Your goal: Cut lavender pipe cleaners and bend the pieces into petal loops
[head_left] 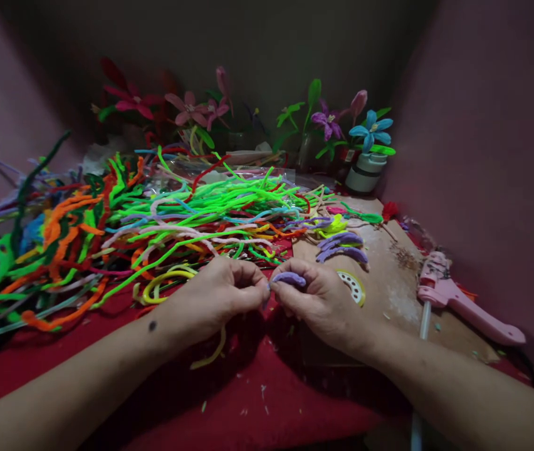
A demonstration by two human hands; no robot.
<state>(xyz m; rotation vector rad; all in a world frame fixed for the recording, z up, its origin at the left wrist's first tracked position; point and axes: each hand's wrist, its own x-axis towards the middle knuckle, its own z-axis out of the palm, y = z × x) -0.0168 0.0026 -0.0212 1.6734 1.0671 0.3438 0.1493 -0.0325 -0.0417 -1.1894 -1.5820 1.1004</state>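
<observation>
Small purple fuzzy pipe-cleaner loop (pixel 288 278) held above red desk (pixel 248 401), between both hands. Right hand (pixel 326 304) fingers pinched shut on it; left hand (pixel 217 294) fingers closed at its end. Likely light, soft, bendable; best gripped at ends.

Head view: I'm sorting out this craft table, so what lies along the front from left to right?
Pile of pipe cleaners → left hand → purple pipe-cleaner piece pinched by both hands → right hand → yellow-rimmed half-round piece → pink glue gun.
</observation>
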